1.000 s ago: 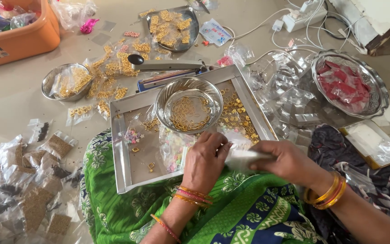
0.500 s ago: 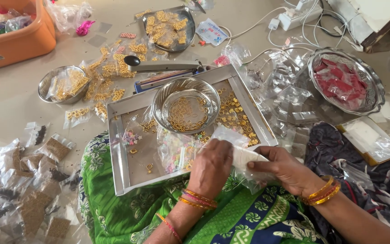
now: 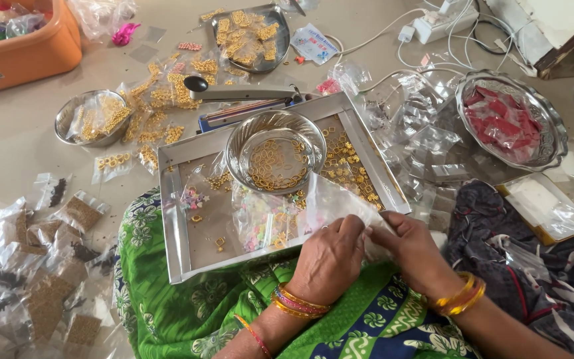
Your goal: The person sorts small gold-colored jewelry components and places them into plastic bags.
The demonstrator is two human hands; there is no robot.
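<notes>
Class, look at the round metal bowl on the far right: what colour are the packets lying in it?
Red packets, seen in the head view.

Two hands work here, the left hand (image 3: 330,259) and the right hand (image 3: 414,249), their fingers (image 3: 357,226) meeting on one clear plastic pouch (image 3: 340,199). Just beyond the fingers lies one rectangular steel tray (image 3: 174,219) carrying one round steel bowl (image 3: 276,156) of gold rings. Farther from the fingers, to the left, stands one small steel bowl (image 3: 78,110); far ahead sits one flat steel plate (image 3: 280,20) of gold pieces; off to the right, one fluted steel dish (image 3: 553,133) of red packets. One orange tub (image 3: 28,53) sits far left, and one heat sealer (image 3: 247,96) lies behind the tray. Three bangles circle the left wrist, two the right.
</notes>
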